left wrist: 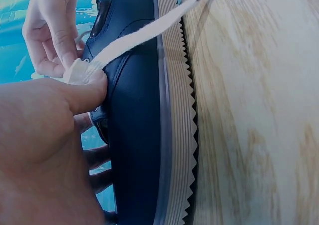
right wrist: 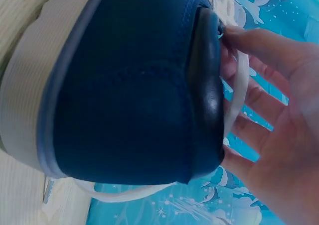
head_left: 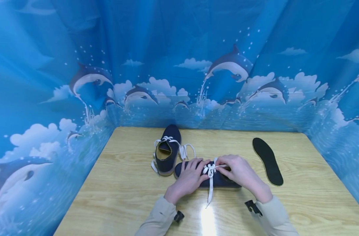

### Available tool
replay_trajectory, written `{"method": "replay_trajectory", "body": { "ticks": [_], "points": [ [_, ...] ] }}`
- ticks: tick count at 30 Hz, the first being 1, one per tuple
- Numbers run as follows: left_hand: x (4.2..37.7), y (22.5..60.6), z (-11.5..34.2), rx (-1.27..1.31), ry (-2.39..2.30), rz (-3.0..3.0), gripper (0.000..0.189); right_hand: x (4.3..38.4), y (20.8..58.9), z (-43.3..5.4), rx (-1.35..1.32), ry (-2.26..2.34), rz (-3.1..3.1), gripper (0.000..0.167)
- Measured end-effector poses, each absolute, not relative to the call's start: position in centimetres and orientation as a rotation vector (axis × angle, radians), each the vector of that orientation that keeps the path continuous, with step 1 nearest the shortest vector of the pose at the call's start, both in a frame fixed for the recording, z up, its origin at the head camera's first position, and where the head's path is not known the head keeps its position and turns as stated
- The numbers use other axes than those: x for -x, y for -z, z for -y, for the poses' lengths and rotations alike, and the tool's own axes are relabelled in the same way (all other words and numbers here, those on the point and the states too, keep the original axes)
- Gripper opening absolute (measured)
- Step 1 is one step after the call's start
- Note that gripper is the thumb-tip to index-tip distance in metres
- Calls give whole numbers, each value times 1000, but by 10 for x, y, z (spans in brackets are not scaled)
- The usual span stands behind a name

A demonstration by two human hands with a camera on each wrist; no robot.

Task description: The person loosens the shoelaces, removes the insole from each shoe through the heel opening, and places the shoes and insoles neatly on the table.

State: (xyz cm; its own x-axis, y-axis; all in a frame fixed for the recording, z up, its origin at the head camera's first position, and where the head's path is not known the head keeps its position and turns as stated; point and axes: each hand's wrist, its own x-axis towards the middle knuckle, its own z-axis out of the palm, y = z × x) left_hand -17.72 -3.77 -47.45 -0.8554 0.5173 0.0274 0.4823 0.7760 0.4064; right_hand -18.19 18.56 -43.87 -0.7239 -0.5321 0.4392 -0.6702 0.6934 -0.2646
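A dark navy shoe with a pale ridged sole lies sideways on the table, toe to the left. My left hand grips its front part, fingers over the far side. In the left wrist view the left thumb presses on the white shoelace, whose tipped end trails over the near side. Near the shoe's opening my right hand pinches a strand of lace between thumb and forefinger. The right wrist view has the shoe's heel and a hanging loop of lace; the pinch is partly hidden there.
A second navy shoe stands behind and left, its white laces loose. To the right lies a black insole. The wooden table meets a blue dolphin-print curtain at the back and sides.
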Motion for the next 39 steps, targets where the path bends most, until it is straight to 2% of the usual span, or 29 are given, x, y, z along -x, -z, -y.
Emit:
{"method": "replay_trajectory", "body": {
  "ticks": [16, 24, 39],
  "points": [
    [177, 476, 37, -799, -602, -2908, 57, 186, 423, -207, -866, -502, 2415, 16],
    [176, 475, 37, -807, -604, -2908, 57, 184, 425, -206, -791, -542, 2676, 13],
    [177, 475, 37, -817, -603, -2901, 57, 183, 439, -186, -906, -524, 2559, 10]
  ]
}}
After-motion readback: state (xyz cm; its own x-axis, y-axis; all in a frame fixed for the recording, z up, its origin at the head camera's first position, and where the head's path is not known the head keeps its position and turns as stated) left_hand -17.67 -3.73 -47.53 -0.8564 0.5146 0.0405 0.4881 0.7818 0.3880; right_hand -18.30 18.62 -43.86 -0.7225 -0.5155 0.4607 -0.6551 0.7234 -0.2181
